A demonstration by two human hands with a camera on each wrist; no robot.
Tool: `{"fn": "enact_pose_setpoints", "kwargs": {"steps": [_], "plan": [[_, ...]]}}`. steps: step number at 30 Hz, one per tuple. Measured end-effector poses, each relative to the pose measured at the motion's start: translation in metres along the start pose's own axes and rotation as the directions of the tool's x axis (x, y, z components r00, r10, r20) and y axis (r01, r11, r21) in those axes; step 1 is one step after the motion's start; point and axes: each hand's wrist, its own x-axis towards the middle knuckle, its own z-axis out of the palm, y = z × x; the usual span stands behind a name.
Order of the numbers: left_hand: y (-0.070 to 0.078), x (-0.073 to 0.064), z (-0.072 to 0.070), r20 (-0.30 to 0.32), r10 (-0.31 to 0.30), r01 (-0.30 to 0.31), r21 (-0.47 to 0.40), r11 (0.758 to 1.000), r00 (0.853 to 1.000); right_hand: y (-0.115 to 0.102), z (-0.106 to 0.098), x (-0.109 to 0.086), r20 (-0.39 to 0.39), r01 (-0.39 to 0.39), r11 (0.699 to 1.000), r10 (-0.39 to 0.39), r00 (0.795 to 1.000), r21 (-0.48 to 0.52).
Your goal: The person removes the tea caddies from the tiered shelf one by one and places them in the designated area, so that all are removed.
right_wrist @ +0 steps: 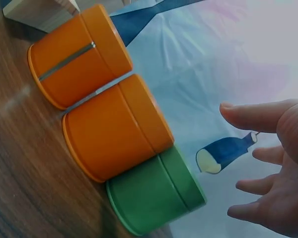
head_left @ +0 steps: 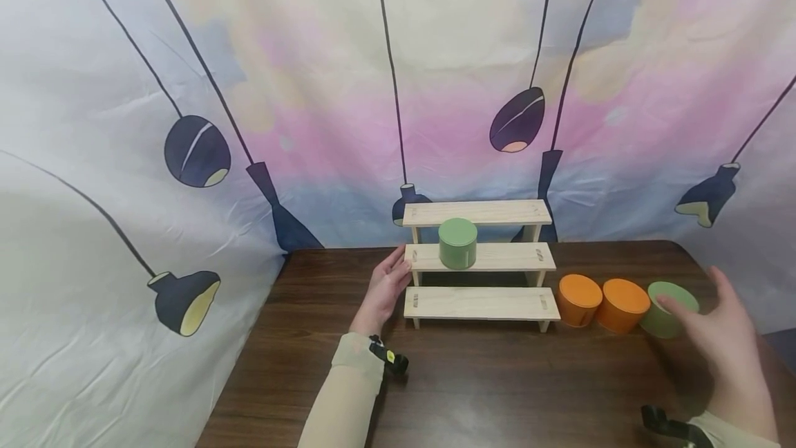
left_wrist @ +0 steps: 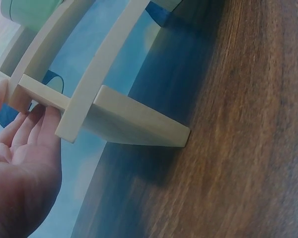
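A three-tier wooden shelf stand (head_left: 481,303) rests on the table, with a green tin (head_left: 457,244) upright on its middle tier. My left hand (head_left: 384,292) grips the stand's left end at that tier, thumb on the front and fingers tucked behind, as the left wrist view shows (left_wrist: 27,163). Right of the stand, two orange tins (head_left: 580,301) and a second green tin (right_wrist: 156,191) form a row on the table. Over the green one my right hand (head_left: 724,337) is spread, thumb and fingers apart, with nothing held; the right wrist view shows a gap between fingers and lid.
The dark wood table (head_left: 497,386) ends at a back edge just behind the stand. A cloth backdrop (head_left: 348,88) printed with hanging lamps covers the wall behind and to the left. Black wrist cameras (head_left: 388,358) sit on both wrists.
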Motion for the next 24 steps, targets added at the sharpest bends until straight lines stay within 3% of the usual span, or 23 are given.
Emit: {"fn": "enact_pose_setpoints", "kwargs": {"steps": [6,11,14,18,20,24], "plan": [[0.001,-0.003,0.002,0.004,0.002,-0.002,-0.005,1.000,1.000,-0.012,0.002,-0.008,-0.055,0.009,1.000,-0.008,0.998,0.025],[0.002,-0.005,0.004,0.007,0.013,-0.013,0.005,1.000,1.000,-0.030,0.012,-0.014,-0.156,0.018,0.994,-0.001,0.988,0.106],[0.002,-0.005,0.003,0.008,0.016,-0.016,0.012,1.000,1.000,-0.044,0.030,-0.018,-0.290,0.091,0.971,-0.024,0.957,0.219],[0.001,-0.005,0.001,-0.005,0.008,-0.008,0.019,1.000,1.000,-0.063,0.069,-0.026,-0.439,0.311,0.909,-0.168,0.883,0.276],[0.001,-0.004,0.000,-0.010,0.003,-0.003,0.019,1.000,1.000,-0.072,0.091,-0.030,-0.431,0.399,0.877,-0.261,0.864,0.268],[0.001,-0.003,0.000,-0.004,0.003,-0.003,0.022,1.000,1.000,-0.091,0.131,-0.038,-0.287,0.477,0.824,-0.398,0.872,0.305]]}}
